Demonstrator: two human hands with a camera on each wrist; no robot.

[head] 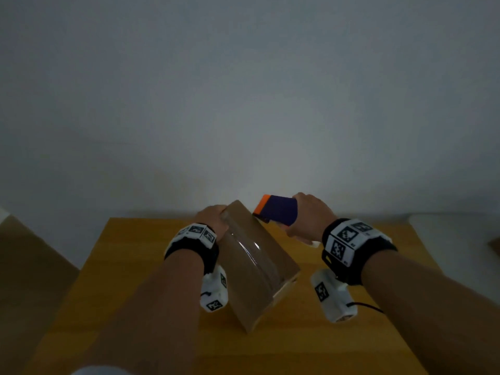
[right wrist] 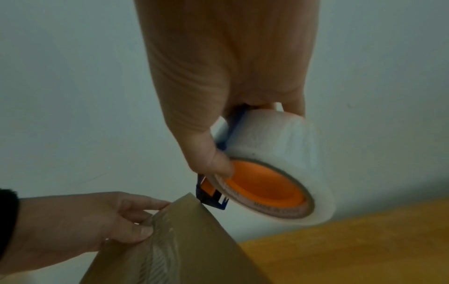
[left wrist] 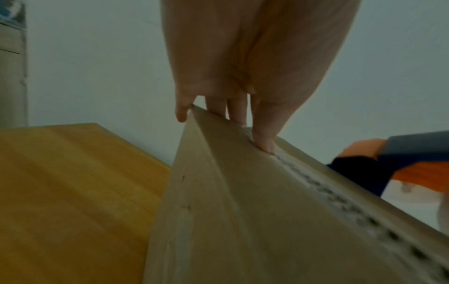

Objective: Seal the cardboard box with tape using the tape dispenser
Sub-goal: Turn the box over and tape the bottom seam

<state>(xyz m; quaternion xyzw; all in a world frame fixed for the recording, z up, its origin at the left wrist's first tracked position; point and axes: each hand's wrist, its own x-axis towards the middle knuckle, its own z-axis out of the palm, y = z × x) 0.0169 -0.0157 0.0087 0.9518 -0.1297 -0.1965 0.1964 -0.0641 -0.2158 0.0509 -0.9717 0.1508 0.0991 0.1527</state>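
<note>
Dim, underexposed views, faint glow on wall (head: 270, 169), glare streak on tape (head: 250, 249), soft blur, wide-angle bending

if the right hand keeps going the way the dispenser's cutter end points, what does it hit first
Probably the cardboard box: the tape dispenser in the right hand has its cutter end right at the box's raised top corner, near the left hand. Whether they touch is unclear.

yellow wooden table (head: 140, 307), pale wall (head: 243, 90)

Box (head: 251, 263) tilted on table (head: 113, 266), dispenser (head: 276, 209) at its right.
</note>
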